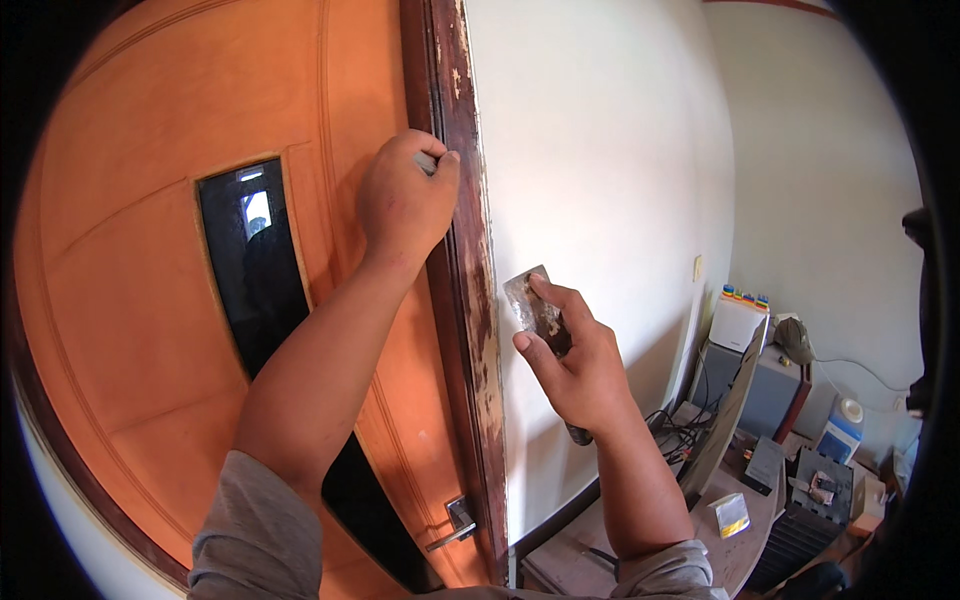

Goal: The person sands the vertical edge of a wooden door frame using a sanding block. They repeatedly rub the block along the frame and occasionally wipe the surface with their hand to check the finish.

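Head view: at 11 o'clock the left hand is raised in front of the door frame, its fingers curled in with the thumb pressed over a small grey piece, most of which the grip hides; whether that piece touches the frame I cannot tell. Toward 4 o'clock the right hand has a scraper, its fingers closed about it, the index laid along the stained flat blade and the thumb at the near edge, with the dark handle end showing below the palm. The blade is just right of centre, tilted toward 11 o'clock, before the white wall and apart from the frame. Patches of the frame's dark brown coating are gone, baring paler material. At 9 o'clock is an orange door with a dark glass panel; its metal lever is near 6 o'clock. At 5 o'clock a table carries a small packet, and a blue-and-white bottle is toward 4.
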`<state>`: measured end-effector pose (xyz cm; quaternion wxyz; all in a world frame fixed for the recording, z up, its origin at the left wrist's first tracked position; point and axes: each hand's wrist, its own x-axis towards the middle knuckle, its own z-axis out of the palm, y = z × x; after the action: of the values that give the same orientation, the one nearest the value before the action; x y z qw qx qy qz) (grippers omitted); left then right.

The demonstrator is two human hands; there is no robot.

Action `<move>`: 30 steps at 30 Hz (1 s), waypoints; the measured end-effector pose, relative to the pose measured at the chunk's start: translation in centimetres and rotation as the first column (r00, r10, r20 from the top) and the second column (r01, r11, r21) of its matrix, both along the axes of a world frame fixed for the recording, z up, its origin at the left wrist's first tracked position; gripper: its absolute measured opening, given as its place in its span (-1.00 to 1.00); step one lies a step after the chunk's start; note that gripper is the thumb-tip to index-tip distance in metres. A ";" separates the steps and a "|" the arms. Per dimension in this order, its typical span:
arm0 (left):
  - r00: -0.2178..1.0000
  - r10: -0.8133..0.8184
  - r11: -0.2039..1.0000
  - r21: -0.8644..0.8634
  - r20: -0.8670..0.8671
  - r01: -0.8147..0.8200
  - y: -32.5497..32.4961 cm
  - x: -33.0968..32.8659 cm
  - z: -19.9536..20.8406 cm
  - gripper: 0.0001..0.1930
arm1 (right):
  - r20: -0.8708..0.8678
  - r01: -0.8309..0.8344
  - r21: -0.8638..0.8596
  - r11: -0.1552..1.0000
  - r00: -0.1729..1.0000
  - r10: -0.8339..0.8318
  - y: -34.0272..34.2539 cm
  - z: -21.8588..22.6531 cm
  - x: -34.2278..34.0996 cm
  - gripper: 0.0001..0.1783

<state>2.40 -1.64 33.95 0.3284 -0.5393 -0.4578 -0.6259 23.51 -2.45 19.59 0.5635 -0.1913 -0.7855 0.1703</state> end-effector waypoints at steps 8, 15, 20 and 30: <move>0.944 -0.180 0.961 -0.156 0.278 0.229 -3.4 0.1 -1.7 -0.73 | -0.037 -0.019 0.035 0.999 0.999 0.021 0.2 0.2 0.3 -0.40; 0.990 -0.101 0.975 -0.188 0.102 0.119 -3.7 -0.1 -3.2 -0.67 | 0.020 -0.025 -0.056 0.998 0.999 0.027 0.8 2.3 -1.2 -0.37; 0.947 -0.231 0.914 -0.284 0.223 0.290 -3.0 0.0 -4.6 -0.30 | 0.078 0.058 0.058 0.997 0.995 -0.063 2.2 4.2 -3.2 -0.41; 0.828 -0.517 0.774 -0.292 0.219 0.561 -1.3 -2.1 -4.5 -0.04 | 0.099 0.156 0.154 0.976 0.980 -0.173 3.0 7.5 -5.2 -0.44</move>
<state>0.32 -2.95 29.46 0.0059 -0.6559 -0.4057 -0.6365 18.28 0.53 27.04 0.5433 -0.2232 -0.8075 0.0543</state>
